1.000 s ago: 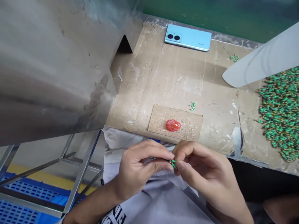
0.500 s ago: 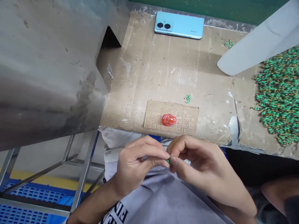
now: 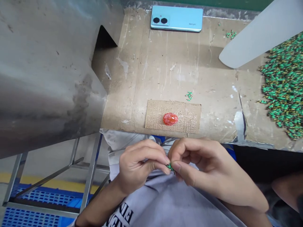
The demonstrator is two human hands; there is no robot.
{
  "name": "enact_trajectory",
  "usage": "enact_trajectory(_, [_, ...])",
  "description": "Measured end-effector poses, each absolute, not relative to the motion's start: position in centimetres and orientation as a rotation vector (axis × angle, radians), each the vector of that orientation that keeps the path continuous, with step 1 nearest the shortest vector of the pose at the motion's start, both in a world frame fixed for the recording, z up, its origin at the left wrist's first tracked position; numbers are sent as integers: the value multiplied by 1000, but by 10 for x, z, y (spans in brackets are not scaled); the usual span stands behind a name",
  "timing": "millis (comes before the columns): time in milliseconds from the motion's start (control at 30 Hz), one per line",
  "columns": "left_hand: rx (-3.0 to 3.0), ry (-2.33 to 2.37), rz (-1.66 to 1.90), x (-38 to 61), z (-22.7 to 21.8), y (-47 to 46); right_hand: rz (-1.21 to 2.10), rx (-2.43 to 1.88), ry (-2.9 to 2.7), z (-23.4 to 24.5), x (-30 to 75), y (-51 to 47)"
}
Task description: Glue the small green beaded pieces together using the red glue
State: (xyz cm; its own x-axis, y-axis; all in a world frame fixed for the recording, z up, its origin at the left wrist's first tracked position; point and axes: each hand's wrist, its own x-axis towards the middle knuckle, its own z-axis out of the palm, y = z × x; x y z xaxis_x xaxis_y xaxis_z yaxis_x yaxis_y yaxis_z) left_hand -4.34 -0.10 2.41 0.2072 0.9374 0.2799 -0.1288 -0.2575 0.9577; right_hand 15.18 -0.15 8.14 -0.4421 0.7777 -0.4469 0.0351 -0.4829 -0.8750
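Note:
My left hand (image 3: pixel 139 165) and my right hand (image 3: pixel 203 167) meet over my lap, just below the table's front edge. Both pinch one small green part (image 3: pixel 169 166) between thumb and forefinger tips; most of it is hidden by the fingers. In front of the hands, a small cardboard pad (image 3: pixel 187 115) lies on the table with a red blob (image 3: pixel 170 119) on it. A tiny green part (image 3: pixel 188 95) lies just beyond the pad. A big heap of green parts (image 3: pixel 284 85) covers the table's right side.
A light blue phone (image 3: pixel 176 19) lies face down at the table's far edge. A large grey metal chute (image 3: pixel 47 69) fills the left. A pale grey scoop-like blade (image 3: pixel 258 34) reaches in at upper right. Blue crates (image 3: pixel 21 214) sit on the floor, lower left.
My hands stayed pinched on the green part, fingers shifting slightly. The view tilted, so the table and phone slid left and down in the picture.

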Motion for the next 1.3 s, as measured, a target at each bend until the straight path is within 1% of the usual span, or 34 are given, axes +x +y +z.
enact_trajectory(133, [1388, 765, 1311, -43, 21, -2, 2143, -1199, -1011, 81, 151, -1])
enact_trajectory(233, [1372, 730, 1330, -42, 20, -3, 2192, -1199, -948, 81, 151, -1])
enact_trajectory(567, [1388, 679, 1360, -40, 17, -5, 2232, -1144, -1042, 85, 154, 1])
enact_trajectory(833, [1576, 696, 1356, -45, 18, -2, 2244, -1150, -1157, 82, 160, -2])
enact_trajectory(1067, [1727, 705, 1293, -53, 29, -2, 2380, -1020, -933, 78, 159, -4])
enact_trajectory(1300, [1658, 732, 1258, -52, 27, -4, 2281, -1083, -1114, 80, 163, -3])
